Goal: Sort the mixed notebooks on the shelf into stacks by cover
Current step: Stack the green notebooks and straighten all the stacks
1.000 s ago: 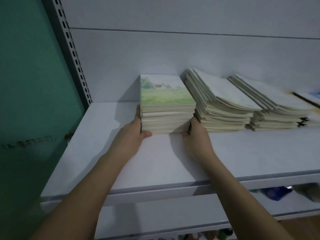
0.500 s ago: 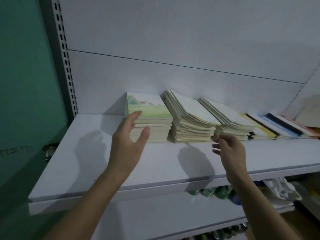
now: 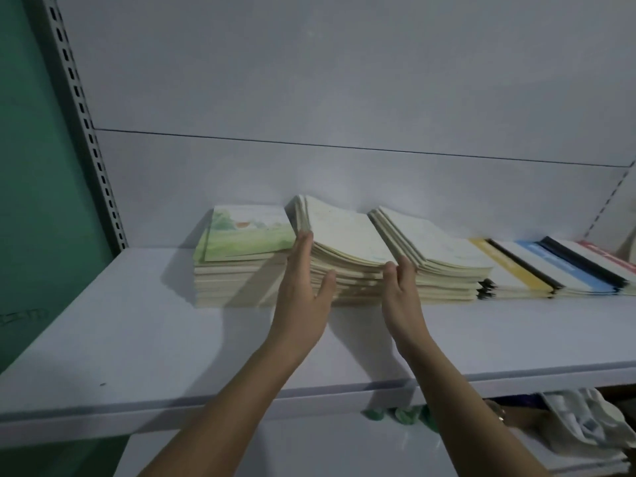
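Note:
A stack of notebooks with a green meadow cover (image 3: pixel 246 235) stands at the left on the white shelf (image 3: pixel 144 342). Beside it leans a slanted stack of pale cream notebooks (image 3: pixel 344 246), then a second cream stack (image 3: pixel 437 249). Further right lie notebooks with yellow (image 3: pixel 506 266), blue (image 3: pixel 557 266) and dark (image 3: pixel 592 266) bands. My left hand (image 3: pixel 303 287) reaches with straight fingers to the left side of the first cream stack. My right hand (image 3: pixel 401 290) has its fingers against that stack's right side, between the two cream stacks. Neither hand grips anything.
A perforated upright (image 3: pixel 89 132) and a green wall (image 3: pixel 31 166) bound the shelf on the left. The white back panel (image 3: pixel 344 98) stands right behind the stacks. A lower shelf holds white cloth-like items (image 3: pixel 581 418) and small green objects (image 3: pixel 395 414).
Both hands let go of the green-cover stack and moved right to either side of the first cream stack. The view shifted right, showing the banded notebooks.

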